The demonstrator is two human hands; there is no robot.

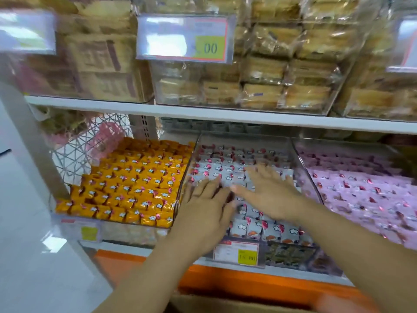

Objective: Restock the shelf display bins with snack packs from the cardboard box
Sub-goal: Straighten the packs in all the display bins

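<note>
At the centre of the lower shelf, both hands lie on the small white foil snack packs with red-and-pink print (228, 175) that fill the middle clear plastic display bin (243, 137). The left hand (203, 206) sits toward seven o'clock of the bin and the right hand (268, 193) toward four o'clock. Each is spread wide, fingers straight, palm down, holding nothing.

The step looks like levelling and tidying the load. To do it well, press lightly and sweep the packs evenly toward twelve o'clock, keeping printed faces up and rows square. A hard push would likely crush wrappers or tip packs over the low front lip at six o'clock, above the red-framed price label with a yellow patch (237, 250).

The packs look light, slick and crinkly, so I judge they slide easily over one another. They lie in overlapping rows, with the front row standing on edge.

At nine o'clock a neighbouring bin holds orange foil packs (135, 177); at three o'clock lie pink foil packs (361, 188). The brown cardboard box (237, 304) shows only as an edge at six o'clock of the view — its contents are hidden.
</note>
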